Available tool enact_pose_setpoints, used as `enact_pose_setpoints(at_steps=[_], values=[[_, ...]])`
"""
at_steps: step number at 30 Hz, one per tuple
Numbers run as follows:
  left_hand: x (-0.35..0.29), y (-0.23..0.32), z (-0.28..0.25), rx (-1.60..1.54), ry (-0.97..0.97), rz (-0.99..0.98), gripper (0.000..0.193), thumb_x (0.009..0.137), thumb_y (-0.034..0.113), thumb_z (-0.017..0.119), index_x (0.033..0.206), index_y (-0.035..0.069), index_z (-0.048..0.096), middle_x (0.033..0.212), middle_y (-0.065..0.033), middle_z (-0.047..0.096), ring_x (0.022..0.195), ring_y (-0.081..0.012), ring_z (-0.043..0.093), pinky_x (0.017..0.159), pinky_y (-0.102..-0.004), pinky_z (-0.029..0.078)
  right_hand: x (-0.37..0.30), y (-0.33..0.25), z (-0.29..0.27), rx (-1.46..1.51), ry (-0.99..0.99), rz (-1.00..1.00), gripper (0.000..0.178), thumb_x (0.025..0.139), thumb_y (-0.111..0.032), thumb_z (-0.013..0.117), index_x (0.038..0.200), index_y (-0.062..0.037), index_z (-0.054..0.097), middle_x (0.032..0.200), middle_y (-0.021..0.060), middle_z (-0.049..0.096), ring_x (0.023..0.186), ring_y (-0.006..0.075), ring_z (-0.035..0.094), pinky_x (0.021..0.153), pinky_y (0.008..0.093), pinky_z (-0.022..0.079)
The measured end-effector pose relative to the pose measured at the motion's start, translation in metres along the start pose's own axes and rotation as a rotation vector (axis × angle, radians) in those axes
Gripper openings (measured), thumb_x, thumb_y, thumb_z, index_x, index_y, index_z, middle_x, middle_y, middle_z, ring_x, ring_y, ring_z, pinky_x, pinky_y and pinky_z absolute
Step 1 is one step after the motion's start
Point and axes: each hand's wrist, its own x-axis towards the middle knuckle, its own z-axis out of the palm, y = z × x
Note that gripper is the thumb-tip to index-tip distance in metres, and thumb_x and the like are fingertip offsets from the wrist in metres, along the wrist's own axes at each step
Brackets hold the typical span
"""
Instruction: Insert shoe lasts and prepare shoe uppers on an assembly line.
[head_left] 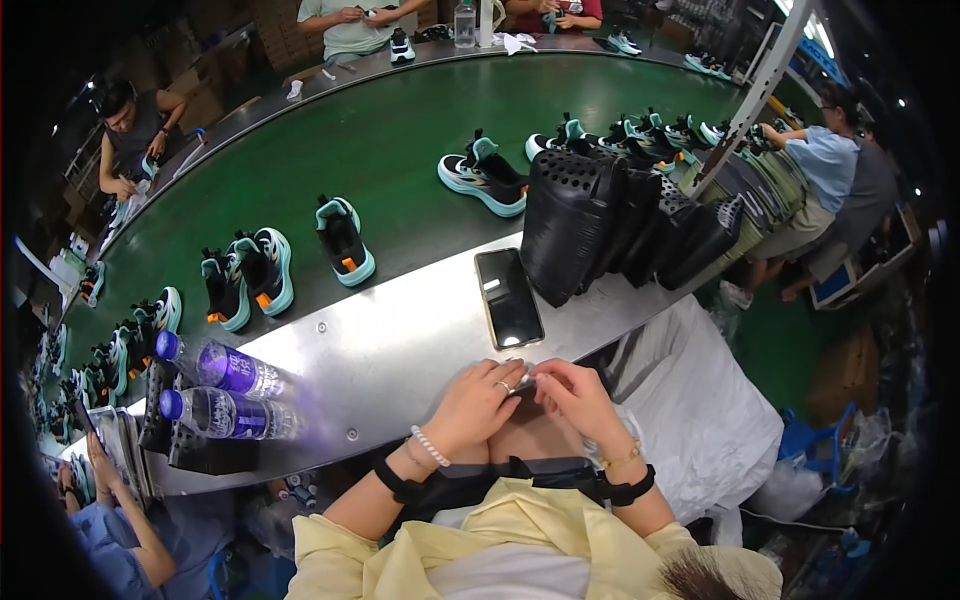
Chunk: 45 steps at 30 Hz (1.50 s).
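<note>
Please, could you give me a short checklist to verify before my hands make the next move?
1. Bare left hand with ring and bare right hand empty: cannot tell; the fingers hide what may be between them.
2. Black rectangular phone well away from hands: not ok; it lies just beyond the fingertips.
3. Phone fully on the silver metal table: ok.
4. Nearer clear plastic bottle with purple cap closed: ok.
5. Lone black sneaker with teal sole apart from hands: ok.

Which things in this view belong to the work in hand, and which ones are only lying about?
Likely in the work:
small pale thing between left hand and right hand, too small to identify
shoes on the green surface

Probably just lying about:
phone
two purple-capped bottles
</note>
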Motion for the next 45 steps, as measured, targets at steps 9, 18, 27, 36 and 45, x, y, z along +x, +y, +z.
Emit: enact_pose_setpoints(at_steps=[9,18,27,36,45], values=[[-0.003,-0.040,-0.037,0.304,0.053,-0.626,0.060,0.081,0.030,0.069,0.129,-0.002,0.054,0.127,-0.0176,0.059,0.116,-0.0398,0.051,0.094,-0.0449,0.042,-0.016,0.016,-0.017,-0.013,0.037,0.023,0.021,0.096,-0.019,0.059,0.102,0.0005,0.066,0.072,0.0014,0.064,0.065,0.0066,0.058,0.057,0.0229,0.046],[0.015,-0.037,-0.028,-0.151,0.169,-0.180,0.044,0.088,0.020,0.064,0.127,0.003,0.057,0.125,-0.0183,0.058,0.118,-0.0339,0.053,0.102,-0.0403,0.043,-0.015,0.009,0.004,-0.050,-0.032,0.048,0.021,0.096,-0.018,0.059,0.102,0.0013,0.065,0.074,0.0044,0.065,0.066,0.0093,0.061,0.060,0.0245,0.047],[0.080,-0.131,-0.023,0.128,0.732,-0.477,0.064,0.086,0.020,0.069,0.140,0.001,0.042,0.149,-0.0269,0.034,0.139,-0.0422,0.030,0.116,-0.0457,0.024,-0.021,0.005,0.003,-0.103,-0.028,0.030,0.021,0.095,-0.018,0.059,0.101,0.0015,0.065,0.073,0.0042,0.065,0.066,0.0096,0.061,0.060,0.0245,0.047],[0.018,-0.152,-0.044,-0.690,0.601,-0.898,0.023,0.091,0.018,0.062,0.106,0.001,0.062,0.078,-0.0124,0.070,0.064,-0.0186,0.068,0.059,-0.0291,0.053,-0.019,0.011,-0.002,-0.034,-0.026,0.111,0.023,0.096,-0.020,0.059,0.104,0.0005,0.066,0.073,0.0022,0.064,0.066,0.0079,0.061,0.058,0.0233,0.046],[0.026,-0.164,-0.066,-0.027,0.722,-0.523,0.026,0.089,0.018,0.063,0.109,0.003,0.065,0.109,-0.0157,0.067,0.102,-0.0303,0.063,0.092,-0.0370,0.047,-0.019,-0.007,-0.025,0.103,0.054,0.019,0.019,0.097,-0.015,0.056,0.104,-0.0002,0.066,0.072,0.0012,0.064,0.063,0.0061,0.058,0.057,0.0203,0.046]])
